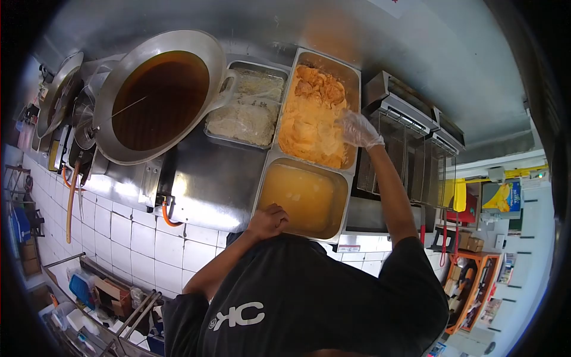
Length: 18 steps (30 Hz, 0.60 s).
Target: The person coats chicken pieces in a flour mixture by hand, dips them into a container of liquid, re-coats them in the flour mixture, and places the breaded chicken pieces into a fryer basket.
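Observation:
My right hand (360,130), in a clear plastic glove, is over the right edge of a deep metal tray (352,77) of orange powder (303,134). Its fingers are spread and blurred, with nothing visible in them. Reddish coated pieces (321,86) lie at the tray's far end. My bare left hand (269,222) is curled at the near left rim of a second metal tray (342,205), which holds cloudy yellow liquid (300,196). Whether its fingers hold anything is hidden.
A large wok (205,47) of dark oil stands at the left, with a handled strainer. Beside it are trays of pale, plastic-covered contents (244,122). Fryer baskets (410,157) stand at the right. An orange shelf (473,291) is at the lower right.

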Each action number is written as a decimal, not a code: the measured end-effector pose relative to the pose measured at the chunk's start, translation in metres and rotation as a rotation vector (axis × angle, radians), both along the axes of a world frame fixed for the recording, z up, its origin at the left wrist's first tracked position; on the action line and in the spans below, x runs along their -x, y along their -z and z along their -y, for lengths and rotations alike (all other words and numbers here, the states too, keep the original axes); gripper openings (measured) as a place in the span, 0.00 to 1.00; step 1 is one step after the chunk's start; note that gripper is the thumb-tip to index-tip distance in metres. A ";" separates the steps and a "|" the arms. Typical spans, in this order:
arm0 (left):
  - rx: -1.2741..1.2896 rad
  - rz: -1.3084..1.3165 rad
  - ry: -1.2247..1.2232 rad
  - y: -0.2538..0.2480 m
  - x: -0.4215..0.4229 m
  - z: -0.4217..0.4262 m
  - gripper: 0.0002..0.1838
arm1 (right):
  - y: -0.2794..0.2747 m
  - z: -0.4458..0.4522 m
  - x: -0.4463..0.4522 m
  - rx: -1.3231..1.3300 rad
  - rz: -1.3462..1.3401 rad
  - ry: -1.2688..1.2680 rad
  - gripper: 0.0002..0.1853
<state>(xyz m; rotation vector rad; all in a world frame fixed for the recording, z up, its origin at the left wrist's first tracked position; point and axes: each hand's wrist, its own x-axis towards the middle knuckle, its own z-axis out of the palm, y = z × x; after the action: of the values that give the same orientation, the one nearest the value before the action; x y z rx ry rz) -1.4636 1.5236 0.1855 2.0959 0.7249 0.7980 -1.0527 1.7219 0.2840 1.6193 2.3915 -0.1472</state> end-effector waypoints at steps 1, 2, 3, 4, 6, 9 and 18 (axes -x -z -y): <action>-0.001 -0.006 0.011 -0.002 0.001 -0.001 0.02 | -0.020 0.015 0.014 -0.149 0.362 -0.196 0.19; -0.002 -0.013 0.022 -0.003 0.002 -0.002 0.03 | -0.030 0.029 0.019 -0.105 0.209 -0.162 0.21; 0.002 -0.017 0.020 -0.003 0.002 -0.004 0.03 | -0.039 0.040 0.024 -0.062 0.058 -0.134 0.24; -0.037 0.044 -0.014 -0.003 0.001 -0.004 0.02 | -0.046 0.051 0.027 -0.013 -0.092 -0.109 0.27; -0.048 0.096 -0.055 0.000 0.000 0.001 0.01 | -0.053 0.078 0.037 0.086 -0.324 -0.063 0.32; -0.048 0.184 0.034 0.008 0.007 -0.002 0.04 | -0.052 0.121 0.056 0.050 -0.460 -0.037 0.34; 0.022 0.473 0.068 0.007 0.018 -0.004 0.12 | 0.096 0.192 0.110 0.262 -0.884 0.010 0.31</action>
<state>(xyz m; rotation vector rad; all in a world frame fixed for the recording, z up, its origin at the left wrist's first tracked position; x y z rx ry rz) -1.4820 1.5273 0.1784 1.7996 0.4001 1.1839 -1.1632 1.5302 0.1882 1.6392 2.7495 -1.3651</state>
